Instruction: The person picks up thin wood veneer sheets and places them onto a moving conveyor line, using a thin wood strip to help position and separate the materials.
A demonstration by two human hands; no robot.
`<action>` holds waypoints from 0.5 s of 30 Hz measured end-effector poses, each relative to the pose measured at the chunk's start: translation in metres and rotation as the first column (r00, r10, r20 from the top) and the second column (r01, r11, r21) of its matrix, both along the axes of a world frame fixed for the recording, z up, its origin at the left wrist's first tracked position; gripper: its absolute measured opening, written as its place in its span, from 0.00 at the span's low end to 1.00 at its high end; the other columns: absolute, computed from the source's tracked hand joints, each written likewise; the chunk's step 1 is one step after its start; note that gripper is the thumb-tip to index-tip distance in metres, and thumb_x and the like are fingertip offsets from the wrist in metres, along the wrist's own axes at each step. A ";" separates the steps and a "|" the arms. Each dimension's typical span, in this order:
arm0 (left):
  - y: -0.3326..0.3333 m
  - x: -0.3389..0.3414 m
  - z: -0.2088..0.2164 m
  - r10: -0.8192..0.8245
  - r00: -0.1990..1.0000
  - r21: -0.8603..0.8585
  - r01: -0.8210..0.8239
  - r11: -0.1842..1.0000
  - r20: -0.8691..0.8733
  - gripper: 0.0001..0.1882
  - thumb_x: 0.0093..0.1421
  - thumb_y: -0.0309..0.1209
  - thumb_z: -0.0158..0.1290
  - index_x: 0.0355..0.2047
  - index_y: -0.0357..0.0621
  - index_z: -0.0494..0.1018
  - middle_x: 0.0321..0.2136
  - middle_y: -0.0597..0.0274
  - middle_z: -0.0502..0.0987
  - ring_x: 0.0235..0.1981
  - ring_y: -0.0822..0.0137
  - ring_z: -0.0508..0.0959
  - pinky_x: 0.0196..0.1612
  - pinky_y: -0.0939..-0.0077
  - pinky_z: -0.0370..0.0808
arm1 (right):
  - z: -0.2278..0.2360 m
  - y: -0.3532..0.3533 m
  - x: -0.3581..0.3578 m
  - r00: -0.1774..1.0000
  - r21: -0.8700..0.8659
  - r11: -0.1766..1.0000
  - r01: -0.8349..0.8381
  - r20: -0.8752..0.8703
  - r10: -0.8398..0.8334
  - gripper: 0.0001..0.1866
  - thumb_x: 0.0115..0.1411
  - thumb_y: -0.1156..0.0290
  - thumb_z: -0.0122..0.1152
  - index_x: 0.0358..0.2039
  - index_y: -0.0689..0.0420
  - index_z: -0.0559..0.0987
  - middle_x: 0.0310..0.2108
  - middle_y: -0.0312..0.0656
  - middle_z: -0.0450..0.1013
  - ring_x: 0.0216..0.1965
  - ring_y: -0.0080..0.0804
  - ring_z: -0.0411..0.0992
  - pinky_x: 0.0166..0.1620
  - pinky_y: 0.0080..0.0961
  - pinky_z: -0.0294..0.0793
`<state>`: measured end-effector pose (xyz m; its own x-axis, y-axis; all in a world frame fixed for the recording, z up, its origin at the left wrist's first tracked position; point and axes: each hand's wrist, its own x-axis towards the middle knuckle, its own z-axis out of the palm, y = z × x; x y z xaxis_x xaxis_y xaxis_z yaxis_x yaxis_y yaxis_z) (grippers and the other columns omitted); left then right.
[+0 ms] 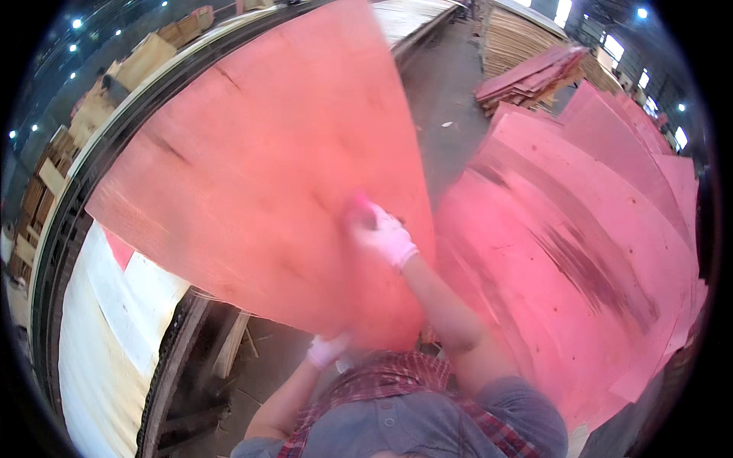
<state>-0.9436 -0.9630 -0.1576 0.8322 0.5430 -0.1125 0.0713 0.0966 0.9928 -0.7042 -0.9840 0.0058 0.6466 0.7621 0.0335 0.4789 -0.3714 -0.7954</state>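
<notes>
A large, thin wood veneer sheet (267, 160), orange-pink with dark knots and streaks, stretches in front of me. My left hand (328, 349), in a pale glove, is at the sheet's near edge and appears to pinch it; part of its fingers is hidden there. Over the sheet's right half is my right hand (384, 237), in a white glove with bright pink at the fingertips. Its fingers are smeared by motion, and I cannot make out whether anything is in them. Just right of the sheet lies a broad pile of pink veneer sheets (550, 252), with uneven, overlapping edges.
A long machine bed with a dark rail (99, 149) runs along the left. White sheet material (114, 305) lies at lower left. Beyond the pink pile are a smaller bundle of red-pink pieces (527, 76) and a tall veneer stack (515, 42). Grey floor (443, 99) shows between.
</notes>
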 end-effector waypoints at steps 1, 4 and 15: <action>0.002 -0.003 0.009 -0.044 0.998 0.070 0.047 0.996 -0.049 0.16 0.50 0.23 0.52 0.42 0.41 0.70 0.37 0.63 0.73 0.38 0.71 0.72 0.41 0.72 0.71 | -0.010 0.000 -0.008 0.998 0.113 0.994 0.002 -0.055 0.004 0.27 0.55 0.55 0.52 0.53 0.55 0.67 0.46 0.46 0.71 0.45 0.40 0.71 0.47 0.31 0.69; 0.018 0.007 0.023 -0.087 0.990 0.060 0.095 0.994 -0.113 0.17 0.51 0.24 0.54 0.43 0.41 0.69 0.40 0.62 0.73 0.40 0.71 0.72 0.42 0.73 0.71 | -0.044 -0.023 -0.057 0.998 0.483 0.874 -0.057 -0.002 0.066 0.20 0.53 0.62 0.57 0.46 0.55 0.74 0.36 0.43 0.75 0.36 0.37 0.74 0.40 0.27 0.73; 0.037 0.097 0.175 -0.081 0.915 -0.199 0.171 0.965 0.394 0.18 0.50 0.23 0.56 0.44 0.38 0.71 0.38 0.61 0.76 0.39 0.69 0.75 0.41 0.75 0.73 | -0.117 -0.191 -0.096 0.952 -0.230 0.962 -0.146 -0.298 0.073 0.20 0.50 0.64 0.60 0.44 0.55 0.75 0.35 0.42 0.75 0.36 0.32 0.74 0.40 0.31 0.74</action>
